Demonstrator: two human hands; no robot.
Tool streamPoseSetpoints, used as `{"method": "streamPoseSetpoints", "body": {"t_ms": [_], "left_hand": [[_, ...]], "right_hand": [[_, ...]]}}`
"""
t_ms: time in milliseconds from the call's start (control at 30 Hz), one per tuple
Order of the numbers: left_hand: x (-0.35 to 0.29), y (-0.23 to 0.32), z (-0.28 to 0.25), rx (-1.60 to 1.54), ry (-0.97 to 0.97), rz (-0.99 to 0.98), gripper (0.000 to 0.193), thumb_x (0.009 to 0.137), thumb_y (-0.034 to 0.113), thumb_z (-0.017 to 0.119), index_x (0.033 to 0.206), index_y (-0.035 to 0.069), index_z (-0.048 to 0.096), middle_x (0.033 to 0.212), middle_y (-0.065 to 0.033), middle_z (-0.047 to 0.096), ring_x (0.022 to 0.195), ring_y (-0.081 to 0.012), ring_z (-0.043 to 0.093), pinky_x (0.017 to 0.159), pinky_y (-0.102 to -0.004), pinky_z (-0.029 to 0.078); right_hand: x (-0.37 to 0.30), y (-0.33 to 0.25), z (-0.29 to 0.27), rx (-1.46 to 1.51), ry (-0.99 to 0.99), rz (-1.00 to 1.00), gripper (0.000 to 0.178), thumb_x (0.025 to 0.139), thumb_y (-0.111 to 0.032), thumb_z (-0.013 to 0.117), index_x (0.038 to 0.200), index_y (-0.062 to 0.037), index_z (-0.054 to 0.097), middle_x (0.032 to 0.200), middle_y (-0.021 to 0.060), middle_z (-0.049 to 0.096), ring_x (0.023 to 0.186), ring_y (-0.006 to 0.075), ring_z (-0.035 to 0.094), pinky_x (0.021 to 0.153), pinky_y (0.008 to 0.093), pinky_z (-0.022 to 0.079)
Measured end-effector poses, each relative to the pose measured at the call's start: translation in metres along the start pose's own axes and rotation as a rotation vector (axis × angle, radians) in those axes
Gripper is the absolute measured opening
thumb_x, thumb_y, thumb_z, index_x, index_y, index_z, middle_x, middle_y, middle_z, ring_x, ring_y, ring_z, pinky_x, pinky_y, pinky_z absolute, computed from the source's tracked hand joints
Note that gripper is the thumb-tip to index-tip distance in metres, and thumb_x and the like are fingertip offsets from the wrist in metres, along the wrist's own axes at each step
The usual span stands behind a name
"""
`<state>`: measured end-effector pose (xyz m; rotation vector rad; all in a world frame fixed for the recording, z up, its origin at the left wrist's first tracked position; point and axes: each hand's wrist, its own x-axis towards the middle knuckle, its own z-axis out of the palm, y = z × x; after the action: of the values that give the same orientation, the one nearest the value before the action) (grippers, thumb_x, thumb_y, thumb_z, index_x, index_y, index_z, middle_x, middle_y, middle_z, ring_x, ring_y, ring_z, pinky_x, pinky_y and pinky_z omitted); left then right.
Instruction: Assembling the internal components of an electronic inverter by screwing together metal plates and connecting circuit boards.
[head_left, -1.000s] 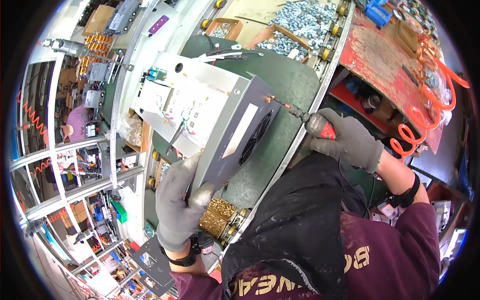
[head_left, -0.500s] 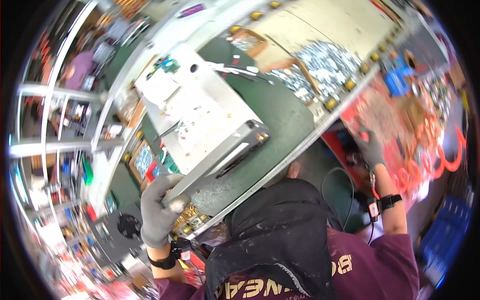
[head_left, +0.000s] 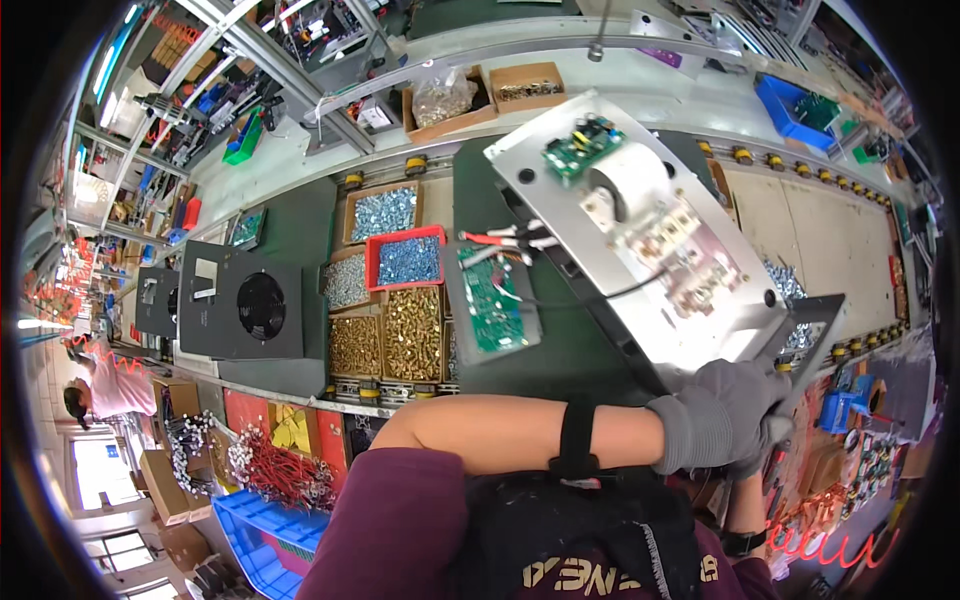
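Note:
A silver metal chassis [head_left: 560, 215] lies slanted on the green work surface, with a green circuit board [head_left: 583, 147], a white round part [head_left: 632, 183] and several copper-coloured fittings [head_left: 690, 265] on it. A dark frame [head_left: 815, 330] stands at its right end. My left hand [head_left: 712, 412], grey-gloved, reaches across to the right, its fingers closed around the chassis's near right corner by this frame. Beneath it, my right hand [head_left: 745, 466], also gloved, is largely covered, so its fingers cannot be made out. A loose black cable [head_left: 600, 300] runs from the chassis toward another green board [head_left: 490, 300].
Left of the chassis stand a red tray of bluish screws [head_left: 440, 235] and boxes of brass fasteners [head_left: 412, 335]. A black fan panel [head_left: 225, 305] sits farther left. Rollers [head_left: 370, 392] line the bench edge. Blue crate [head_left: 230, 520] lower left; red coiled hose [head_left: 830, 545] lower right.
The view has swung, and the chassis lies at a different angle. My left arm now crosses my body; my right hand has left the red surface and come up under my left.

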<state>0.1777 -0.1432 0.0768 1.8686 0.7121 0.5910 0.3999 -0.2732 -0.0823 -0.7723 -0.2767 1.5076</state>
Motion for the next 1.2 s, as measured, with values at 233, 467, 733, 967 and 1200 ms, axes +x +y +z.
{"method": "streamPoseSetpoints", "body": {"t_ms": [233, 467, 733, 967, 1200], "left_hand": [[-0.061, -0.166, -0.114, 0.245, 0.69, -0.009, 0.023, 0.076, 0.012, 0.063, 0.099, 0.008, 0.063, 0.102, -0.0116, 0.06, 0.092, -0.0299, 0.058, 0.081, -0.0389, 0.047], [-0.141, -0.344, -0.156, -1.137, 0.712, -0.968, 0.04, 0.087, 0.029, 0.059, 0.116, 0.002, 0.051, 0.092, -0.0101, 0.061, 0.086, -0.0238, 0.06, 0.083, -0.0321, 0.05], [-0.142, -0.374, -0.113, -0.591, 0.663, -0.811, 0.031, 0.09, 0.013, 0.047, 0.117, -0.003, 0.053, 0.089, -0.0082, 0.059, 0.079, -0.013, 0.053, 0.069, -0.027, 0.044], [-0.192, -0.308, -0.168, 0.005, 1.028, -0.967, 0.017, 0.088, 0.01, 0.051, 0.098, 0.003, 0.062, 0.075, -0.0018, 0.059, 0.067, -0.0132, 0.055, 0.058, -0.032, 0.045], [-0.222, -0.31, -0.276, -0.131, 1.187, -0.596, 0.019, 0.092, 0.015, 0.05, 0.1, 0.001, 0.059, 0.08, -0.0026, 0.058, 0.069, -0.0116, 0.056, 0.059, -0.0284, 0.047]], "right_hand": [[-0.015, 0.028, 0.12, -1.198, 0.243, -0.162, 0.059, 0.081, -0.012, 0.065, 0.131, 0.0016, 0.036, 0.124, 0.014, 0.049, 0.111, 0.0206, 0.049, 0.093, 0.0346, 0.041], [0.025, 0.048, 0.113, -1.238, 0.898, -0.563, 0.044, 0.09, -0.025, 0.058, 0.116, 0.0096, 0.052, 0.11, 0.0135, 0.059, 0.099, 0.0214, 0.053, 0.089, 0.0347, 0.04], [0.025, 0.036, 0.079, -1.03, 1.098, -0.861, 0.028, 0.086, -0.009, 0.056, 0.107, 0.0084, 0.058, 0.105, 0.0143, 0.06, 0.091, 0.0196, 0.056, 0.08, 0.0334, 0.046], [0.034, -0.109, -0.027, -1.801, 0.606, -0.641, 0.019, 0.084, -0.007, 0.05, 0.097, 0.0043, 0.058, 0.098, 0.0074, 0.058, 0.087, 0.0166, 0.052, 0.077, 0.0313, 0.043], [0.308, -0.267, -0.023, -1.429, 0.513, -0.463, 0.04, 0.088, -0.024, 0.061, 0.119, 0.0001, 0.056, 0.114, 0.006, 0.057, 0.101, 0.0143, 0.053, 0.085, 0.028, 0.044]]}}
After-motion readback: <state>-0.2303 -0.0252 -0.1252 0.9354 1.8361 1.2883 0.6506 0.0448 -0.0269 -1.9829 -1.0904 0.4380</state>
